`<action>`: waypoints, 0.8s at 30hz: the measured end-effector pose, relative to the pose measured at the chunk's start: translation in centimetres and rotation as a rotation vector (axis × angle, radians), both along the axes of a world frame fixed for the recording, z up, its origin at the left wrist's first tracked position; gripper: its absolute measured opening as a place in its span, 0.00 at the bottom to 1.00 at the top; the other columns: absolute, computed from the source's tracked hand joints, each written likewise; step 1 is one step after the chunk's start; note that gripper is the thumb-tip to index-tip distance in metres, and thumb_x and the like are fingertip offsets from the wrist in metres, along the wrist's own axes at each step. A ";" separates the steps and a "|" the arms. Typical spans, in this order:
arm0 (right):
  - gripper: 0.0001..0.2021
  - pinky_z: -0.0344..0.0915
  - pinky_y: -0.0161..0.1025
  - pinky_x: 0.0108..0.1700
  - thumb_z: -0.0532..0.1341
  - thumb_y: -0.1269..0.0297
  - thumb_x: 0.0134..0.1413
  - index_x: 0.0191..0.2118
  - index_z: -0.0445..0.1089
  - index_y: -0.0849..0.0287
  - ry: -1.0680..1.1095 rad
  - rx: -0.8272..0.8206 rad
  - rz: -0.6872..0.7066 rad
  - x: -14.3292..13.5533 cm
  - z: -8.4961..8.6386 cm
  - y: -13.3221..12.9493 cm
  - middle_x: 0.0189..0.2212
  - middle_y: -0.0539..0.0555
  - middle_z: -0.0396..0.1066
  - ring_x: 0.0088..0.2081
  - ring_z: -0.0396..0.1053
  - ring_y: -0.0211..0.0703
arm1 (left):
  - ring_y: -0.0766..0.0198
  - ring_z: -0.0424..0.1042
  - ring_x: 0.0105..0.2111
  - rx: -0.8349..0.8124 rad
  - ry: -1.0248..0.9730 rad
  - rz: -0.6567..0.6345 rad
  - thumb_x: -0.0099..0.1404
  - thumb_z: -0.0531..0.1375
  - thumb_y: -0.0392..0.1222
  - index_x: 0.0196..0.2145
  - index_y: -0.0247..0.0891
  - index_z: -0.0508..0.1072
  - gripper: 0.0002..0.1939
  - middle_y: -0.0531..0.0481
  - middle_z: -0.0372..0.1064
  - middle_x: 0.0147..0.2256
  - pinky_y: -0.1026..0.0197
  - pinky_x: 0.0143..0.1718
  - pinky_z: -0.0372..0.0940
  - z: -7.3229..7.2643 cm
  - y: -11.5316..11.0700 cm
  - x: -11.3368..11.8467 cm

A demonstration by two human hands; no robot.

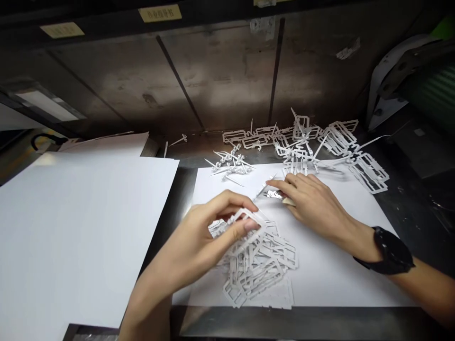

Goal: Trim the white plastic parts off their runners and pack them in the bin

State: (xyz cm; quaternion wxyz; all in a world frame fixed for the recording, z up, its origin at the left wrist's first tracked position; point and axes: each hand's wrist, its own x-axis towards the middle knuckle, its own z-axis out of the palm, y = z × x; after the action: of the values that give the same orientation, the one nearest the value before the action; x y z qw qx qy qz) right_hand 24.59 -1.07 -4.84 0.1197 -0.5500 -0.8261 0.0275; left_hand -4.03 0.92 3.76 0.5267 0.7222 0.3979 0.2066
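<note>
A person's left hand [194, 232] pinches one white frame [260, 220] between thumb and fingers, just above a pile of similar frames [263, 265]. The right hand [313, 201], below one black watch [393, 251], curls near a shiny metal piece [273, 194]; its grip cannot be told. Overhead, three yellow labels [159, 13] show, one cut off; the middle one's characters are blurred. The piled frames overlap too much to count.

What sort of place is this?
Probably a factory or workshop bench: a pile of thin, white, plastic-looking rectangular frames lies on a large white paper sheet, with a stained, brownish-grey, metal-looking back panel behind.
</note>
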 end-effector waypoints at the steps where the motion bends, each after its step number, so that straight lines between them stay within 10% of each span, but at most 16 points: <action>1: 0.22 0.62 0.48 0.45 0.62 0.79 0.67 0.62 0.73 0.56 -0.037 0.010 0.010 -0.1 0.0 0.6 0.45 0.58 0.76 0.46 0.72 0.57 | 0.65 0.79 0.46 0.020 0.040 0.020 0.80 0.66 0.47 0.52 0.48 0.79 0.06 0.56 0.80 0.46 0.67 0.46 0.69 0.1 0.1 -0.1; 12: 0.09 0.57 0.49 0.44 0.59 0.72 0.73 0.50 0.76 0.56 -0.179 0.152 0.077 1.6 0.8 2.8 0.43 0.59 0.75 0.43 0.68 0.56 | 0.57 0.76 0.39 0.125 0.357 -0.011 0.83 0.59 0.50 0.43 0.45 0.79 0.12 0.53 0.80 0.41 0.58 0.39 0.61 -1.1 0.8 -1.4; 18: 0.09 0.59 0.50 0.43 0.61 0.65 0.75 0.50 0.78 0.58 -0.091 0.399 -0.134 2.6 3.9 0.6 0.38 0.60 0.77 0.42 0.72 0.58 | 0.50 0.71 0.58 0.279 0.416 0.031 0.85 0.55 0.51 0.55 0.46 0.78 0.14 0.50 0.76 0.57 0.53 0.55 0.61 -1.7 0.6 -1.4; 24: 0.11 0.69 0.47 0.38 0.72 0.48 0.67 0.45 0.79 0.47 0.634 -0.157 -0.513 3.4 3.5 -3.1 0.39 0.55 0.77 0.38 0.75 0.55 | 0.51 0.71 0.60 0.253 0.309 0.105 0.86 0.54 0.53 0.58 0.46 0.77 0.16 0.51 0.76 0.59 0.53 0.61 0.61 -1.8 0.2 -0.4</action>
State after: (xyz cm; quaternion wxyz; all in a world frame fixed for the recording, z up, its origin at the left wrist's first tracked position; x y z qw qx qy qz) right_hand 28.01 -4.18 -1.38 0.3290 -0.7096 -0.5799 0.2277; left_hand -4.41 1.11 1.96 0.3531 0.7841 0.4817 0.1689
